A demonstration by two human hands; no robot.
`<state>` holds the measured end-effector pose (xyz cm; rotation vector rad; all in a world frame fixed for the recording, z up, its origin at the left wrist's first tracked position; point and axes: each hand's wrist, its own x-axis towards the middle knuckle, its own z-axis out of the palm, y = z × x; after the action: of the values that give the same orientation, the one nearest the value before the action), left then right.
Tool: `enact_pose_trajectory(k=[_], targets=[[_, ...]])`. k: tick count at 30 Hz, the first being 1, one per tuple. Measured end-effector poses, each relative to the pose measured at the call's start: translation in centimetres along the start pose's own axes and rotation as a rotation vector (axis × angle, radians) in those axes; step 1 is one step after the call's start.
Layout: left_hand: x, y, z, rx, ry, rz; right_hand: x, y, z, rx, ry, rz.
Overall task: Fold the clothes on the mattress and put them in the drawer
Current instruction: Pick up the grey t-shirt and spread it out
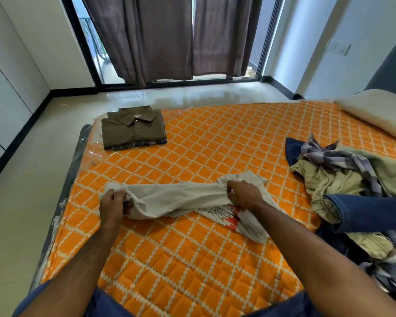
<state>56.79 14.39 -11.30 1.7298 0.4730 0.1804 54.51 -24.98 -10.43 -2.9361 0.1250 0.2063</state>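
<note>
The cream T-shirt [169,199] lies across the near-centre of the orange quilted mattress [215,143], stretched sideways into a loose, wrinkled band between the two hands. Its fabric is pale cream and bunched along the upper edge; a printed graphic in black line work with red-orange patches shows on the lower right portion, where the cloth spreads flat toward the near edge of the mattress. The left hand [114,204] is at the left end of the band, its fingers curled round a gathered wad of cloth, thumb side up. The right hand [244,194] is at the right part of the shirt, fingers bent and pinching a fold of fabric at the upper edge, the back of the hand facing the camera. Both hands grip the shirt; neither is spread flat. At the far left corner of the mattress rests a folded brown collared shirt [133,126], stacked on a folded plaid garment of which only the edge shows. On the right side lies an unfolded pile of clothes [343,179] containing olive, plaid and blue denim items, well apart from the T-shirt. A pale pillow [375,110] lies at the far right.
</note>
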Motion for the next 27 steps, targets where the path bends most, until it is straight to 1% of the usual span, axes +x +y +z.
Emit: enact_pose_trajectory(k=[2, 4, 6, 8, 10, 11, 13, 15, 17, 19, 20, 21, 23, 24, 25, 27], targets=[[0.2, -0.3, -0.1, 0.000, -0.010, 0.006, 0.0, -0.1, 0.1, -0.014, 0.003, -0.011], [0.1, 0.0, -0.2, -0.002, -0.003, 0.003, -0.1, -0.2, 0.2, 0.024, 0.056, 0.001], [-0.1, 0.7, -0.4, -0.056, 0.023, -0.007, -0.2, -0.1, -0.3, 0.150, 0.161, 0.046], [0.1, 1.7, -0.7, -0.145, 0.073, -0.022, -0.6, 0.2, -1.6, 0.328, 0.250, 0.076], [0.7, 2.8, -1.1, -0.197, 0.125, -0.017, -1.1, 0.5, -3.4, 0.467, 0.344, 0.066], [1.0, 3.9, -1.3, -0.216, 0.144, -0.014, -1.6, 0.7, -4.7, 0.500, 0.412, 0.052], [1.5, 6.2, -1.4, -0.262, 0.180, 0.006, -2.0, 0.7, -6.9, 0.511, 0.563, 0.014], [1.6, 9.7, -1.5, -0.326, 0.216, 0.078, -2.5, 0.2, -9.8, 0.510, 0.718, -0.028], [1.8, 13.0, -1.6, -0.346, 0.247, 0.154, -2.9, -0.5, -12.4, 0.477, 0.828, -0.100], [1.8, 16.0, -1.9, -0.331, 0.264, 0.216, -3.5, -1.1, -15.2, 0.345, 0.879, -0.211], [1.6, 17.0, -2.0, -0.310, 0.273, 0.242, -3.8, -1.2, -16.0, 0.279, 0.868, -0.281], [1.1, 18.5, -2.5, -0.281, 0.274, 0.270, -4.6, -1.5, -17.6, 0.250, 0.812, -0.369], [0.8, 20.0, -2.8, -0.243, 0.278, 0.327, -5.8, -2.3, -19.6, 0.333, 0.544, -0.507], [0.3, 20.9, -3.3, -0.239, 0.274, 0.361, -6.8, -2.9, -20.6, 0.360, 0.396, -0.544], [0.2, 21.4, -3.9, -0.206, 0.278, 0.382, -7.6, -3.5, -21.4, 0.356, 0.293, -0.576], [0.7, 22.2, -5.5, -0.149, 0.322, 0.421, -9.1, -4.4, -23.4, 0.302, 0.226, -0.669]])
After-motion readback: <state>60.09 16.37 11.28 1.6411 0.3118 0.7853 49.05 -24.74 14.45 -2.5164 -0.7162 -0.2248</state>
